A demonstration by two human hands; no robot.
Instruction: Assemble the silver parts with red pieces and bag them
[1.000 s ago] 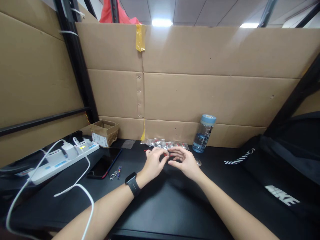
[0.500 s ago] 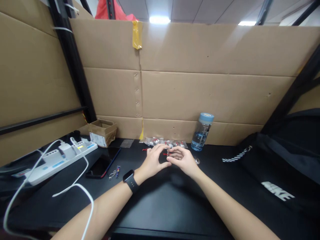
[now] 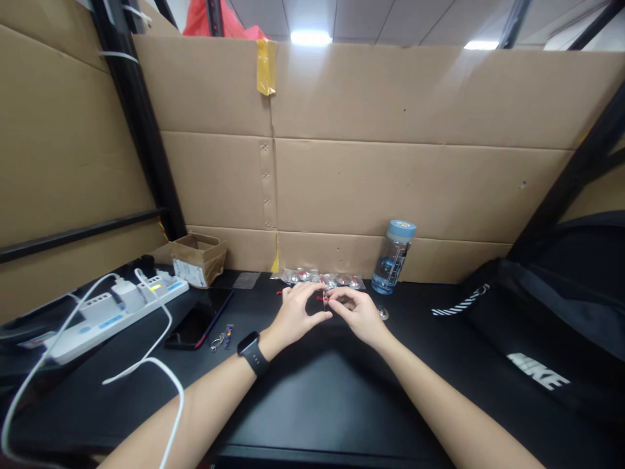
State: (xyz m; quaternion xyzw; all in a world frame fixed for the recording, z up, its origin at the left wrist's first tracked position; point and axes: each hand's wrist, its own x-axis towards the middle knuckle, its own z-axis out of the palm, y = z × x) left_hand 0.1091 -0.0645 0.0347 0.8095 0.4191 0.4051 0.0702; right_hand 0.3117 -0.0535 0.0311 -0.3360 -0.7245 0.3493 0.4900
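My left hand (image 3: 295,315), with a black smartwatch (image 3: 250,352) on its wrist, and my right hand (image 3: 355,311) meet over the black desk (image 3: 312,404). Between their fingertips they pinch a small part with red thread (image 3: 323,299); it is too small to make out further. Just behind the hands lies a row of clear plastic bags with small silver and red pieces (image 3: 322,279), against the cardboard wall.
A blue-capped water bottle (image 3: 393,257) stands right of the bags. At the left are a phone (image 3: 198,320), a small keyring (image 3: 223,338), a white power strip (image 3: 112,309) with cables, and a small cardboard box (image 3: 198,258). A black bag (image 3: 551,326) fills the right side.
Both hands have stayed together on the small part, their fingers closing in tighter on it. The view has shifted slightly.
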